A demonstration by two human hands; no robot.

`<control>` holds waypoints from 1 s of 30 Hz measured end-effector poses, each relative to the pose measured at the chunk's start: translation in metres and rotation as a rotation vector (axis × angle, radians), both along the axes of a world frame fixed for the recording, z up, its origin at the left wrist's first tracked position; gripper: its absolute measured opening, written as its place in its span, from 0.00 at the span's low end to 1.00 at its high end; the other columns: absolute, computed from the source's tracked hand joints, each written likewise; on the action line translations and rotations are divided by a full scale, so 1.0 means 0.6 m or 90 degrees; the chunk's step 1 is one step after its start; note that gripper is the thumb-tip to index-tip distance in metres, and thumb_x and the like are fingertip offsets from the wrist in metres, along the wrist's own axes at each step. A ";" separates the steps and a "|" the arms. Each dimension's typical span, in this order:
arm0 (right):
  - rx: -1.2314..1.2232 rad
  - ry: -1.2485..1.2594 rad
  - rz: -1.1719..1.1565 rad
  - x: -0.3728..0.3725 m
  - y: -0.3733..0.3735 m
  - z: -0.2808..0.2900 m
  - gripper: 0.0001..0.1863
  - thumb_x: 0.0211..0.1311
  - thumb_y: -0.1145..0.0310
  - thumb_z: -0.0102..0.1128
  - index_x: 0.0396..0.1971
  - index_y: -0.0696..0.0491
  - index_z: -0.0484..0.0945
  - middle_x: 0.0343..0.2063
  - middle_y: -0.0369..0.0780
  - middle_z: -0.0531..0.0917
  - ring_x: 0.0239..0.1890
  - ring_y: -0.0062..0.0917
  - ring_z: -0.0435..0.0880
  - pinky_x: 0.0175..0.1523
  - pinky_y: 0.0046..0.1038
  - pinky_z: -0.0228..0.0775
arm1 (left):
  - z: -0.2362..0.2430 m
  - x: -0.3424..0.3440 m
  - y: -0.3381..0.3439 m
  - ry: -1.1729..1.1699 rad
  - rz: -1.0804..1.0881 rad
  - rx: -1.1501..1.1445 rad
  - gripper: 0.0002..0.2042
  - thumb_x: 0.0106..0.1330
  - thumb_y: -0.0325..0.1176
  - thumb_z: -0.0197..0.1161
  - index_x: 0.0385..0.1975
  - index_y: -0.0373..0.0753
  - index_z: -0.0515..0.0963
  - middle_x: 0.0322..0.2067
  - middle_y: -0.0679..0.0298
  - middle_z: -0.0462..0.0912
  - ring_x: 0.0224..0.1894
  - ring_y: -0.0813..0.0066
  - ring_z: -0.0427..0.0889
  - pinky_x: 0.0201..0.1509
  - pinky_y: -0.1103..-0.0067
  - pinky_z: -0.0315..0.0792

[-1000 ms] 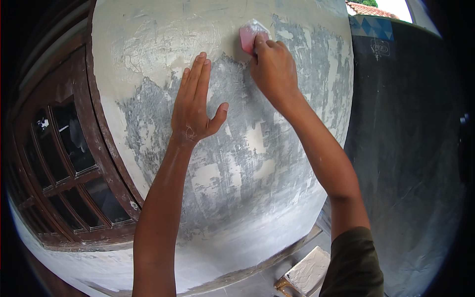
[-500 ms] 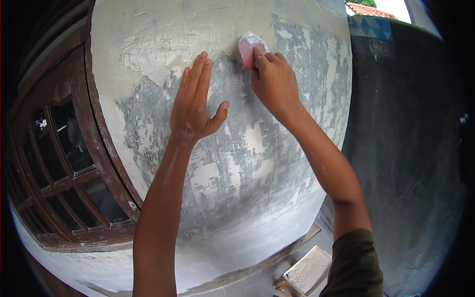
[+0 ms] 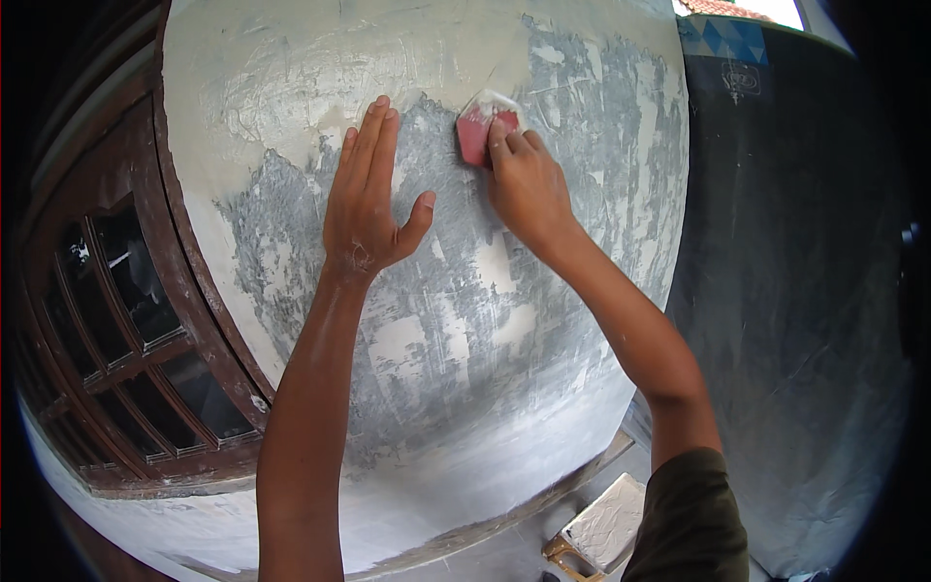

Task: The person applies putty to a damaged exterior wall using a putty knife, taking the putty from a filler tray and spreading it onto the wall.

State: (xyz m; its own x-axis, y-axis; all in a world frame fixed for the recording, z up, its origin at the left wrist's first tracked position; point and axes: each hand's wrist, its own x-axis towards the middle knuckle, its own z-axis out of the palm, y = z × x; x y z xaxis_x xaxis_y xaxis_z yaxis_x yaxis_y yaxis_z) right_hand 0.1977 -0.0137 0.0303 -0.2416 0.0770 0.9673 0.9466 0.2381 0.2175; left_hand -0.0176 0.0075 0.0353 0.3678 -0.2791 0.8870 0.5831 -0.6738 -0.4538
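Note:
A pink plastic scraper (image 3: 475,136) with white paste along its upper edge is pressed to the wall. My right hand (image 3: 527,189) pinches it from the right side, thumb and fingers closed on it. My left hand (image 3: 367,199) rests flat against the wall, fingers pointing up and thumb spread out. Around both hands the wall (image 3: 417,339) is patchy grey with cream smears. A smoother cream coat (image 3: 339,58) covers its upper part, reaching down to about the fingertips and the scraper.
At the left stands a brown wooden window frame (image 3: 184,242) with glass panes. A dark sheet (image 3: 795,291) hangs on the right, with a blue-patterned strip (image 3: 722,41) at its top. Below, near my right sleeve, lies a board covered in cream paste (image 3: 609,524).
The scraper and my right hand have moved down the wall, and more of the pink face shows. My left hand stays flat on the wall. The view has shifted slightly.

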 end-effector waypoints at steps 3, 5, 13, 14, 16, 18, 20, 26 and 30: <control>-0.036 -0.037 0.139 -0.027 -0.041 -0.065 0.23 0.52 0.80 0.58 0.52 0.66 0.75 0.35 0.46 0.81 0.41 0.39 0.81 0.40 0.36 0.81 | 0.000 -0.002 -0.003 -0.005 -0.011 0.000 0.37 0.66 0.42 0.55 0.73 0.29 0.54 0.72 0.43 0.59 0.74 0.45 0.59 0.76 0.51 0.51; -0.003 -0.009 0.149 -0.019 -0.051 -0.032 0.24 0.52 0.80 0.59 0.53 0.65 0.75 0.34 0.46 0.81 0.40 0.39 0.80 0.40 0.37 0.80 | 0.002 -0.004 -0.002 -0.006 -0.012 0.000 0.37 0.66 0.42 0.55 0.73 0.29 0.54 0.72 0.43 0.59 0.75 0.45 0.59 0.76 0.51 0.51; 0.115 0.068 -0.021 0.061 0.033 0.126 0.21 0.57 0.77 0.60 0.53 0.62 0.78 0.34 0.47 0.84 0.42 0.42 0.81 0.44 0.40 0.77 | 0.003 0.008 -0.001 -0.006 0.003 0.011 0.37 0.67 0.43 0.54 0.72 0.29 0.55 0.71 0.42 0.61 0.74 0.45 0.60 0.76 0.52 0.52; 0.109 0.048 -0.055 0.068 0.043 0.123 0.22 0.57 0.77 0.60 0.54 0.63 0.77 0.36 0.48 0.83 0.43 0.42 0.81 0.44 0.39 0.79 | 0.004 0.010 -0.001 -0.004 0.001 0.012 0.37 0.67 0.43 0.54 0.72 0.29 0.55 0.71 0.42 0.61 0.74 0.45 0.60 0.76 0.52 0.52; 0.088 0.022 -0.059 0.041 0.038 0.078 0.23 0.56 0.78 0.59 0.54 0.66 0.75 0.38 0.48 0.83 0.45 0.42 0.81 0.42 0.37 0.81 | 0.004 0.004 0.001 -0.010 0.009 0.013 0.37 0.67 0.44 0.54 0.72 0.29 0.56 0.72 0.43 0.61 0.74 0.46 0.60 0.76 0.52 0.52; 0.055 -0.027 -0.049 0.005 0.021 0.009 0.24 0.55 0.79 0.57 0.54 0.69 0.74 0.40 0.48 0.82 0.47 0.40 0.81 0.38 0.32 0.84 | 0.003 0.000 0.001 -0.014 0.013 0.018 0.37 0.67 0.45 0.55 0.71 0.28 0.57 0.71 0.42 0.62 0.74 0.46 0.61 0.75 0.51 0.55; -0.006 -0.059 0.003 -0.018 -0.011 -0.054 0.24 0.55 0.79 0.57 0.54 0.69 0.74 0.38 0.46 0.81 0.47 0.38 0.80 0.37 0.32 0.84 | 0.000 -0.002 0.002 -0.015 0.014 0.021 0.37 0.67 0.47 0.56 0.70 0.27 0.59 0.70 0.42 0.63 0.73 0.46 0.63 0.73 0.50 0.58; 0.079 0.054 0.064 0.008 -0.039 0.050 0.21 0.54 0.78 0.60 0.51 0.62 0.77 0.33 0.45 0.82 0.42 0.40 0.81 0.42 0.37 0.80 | 0.001 -0.001 -0.002 -0.011 0.023 0.021 0.37 0.67 0.47 0.56 0.70 0.27 0.59 0.70 0.41 0.62 0.73 0.46 0.62 0.73 0.51 0.58; 0.120 0.064 -0.035 0.049 0.015 0.138 0.15 0.56 0.79 0.57 0.44 0.63 0.76 0.37 0.48 0.83 0.43 0.43 0.81 0.41 0.38 0.81 | 0.004 0.006 -0.001 -0.009 0.034 0.028 0.37 0.67 0.47 0.56 0.70 0.27 0.59 0.70 0.41 0.63 0.73 0.46 0.62 0.73 0.52 0.59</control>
State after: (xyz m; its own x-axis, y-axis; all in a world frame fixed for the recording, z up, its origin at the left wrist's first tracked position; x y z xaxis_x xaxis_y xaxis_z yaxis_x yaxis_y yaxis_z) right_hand 0.2272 -0.0049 0.1132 -0.1429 -0.0967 0.9850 0.9763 0.1498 0.1563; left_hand -0.0139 0.0071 0.0374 0.3705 -0.2983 0.8796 0.6248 -0.6207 -0.4737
